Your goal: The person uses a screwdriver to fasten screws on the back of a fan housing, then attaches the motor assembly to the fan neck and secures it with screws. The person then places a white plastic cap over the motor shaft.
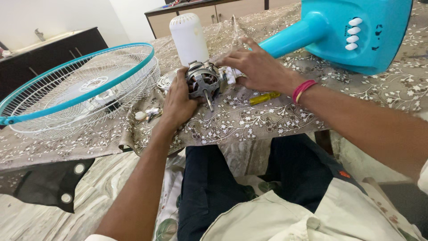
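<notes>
A grey metal fan motor (203, 81) with a protruding shaft rests on the floral tablecloth (249, 120), near the table's front edge. My left hand (177, 101) grips the motor's left side from below. My right hand (254, 67) reaches over from the right, its fingers on the motor's top and on the white plastic part (229, 76) attached behind it. A pink and yellow band circles my right wrist (303, 89).
A white motor cover (189, 38) stands behind the motor. A turquoise fan base and stem (352, 31) lies at the right. A turquoise-rimmed wire guard (80, 87) lies at the left. A yellow-handled screwdriver (264, 98) and small white parts (147, 114) lie nearby.
</notes>
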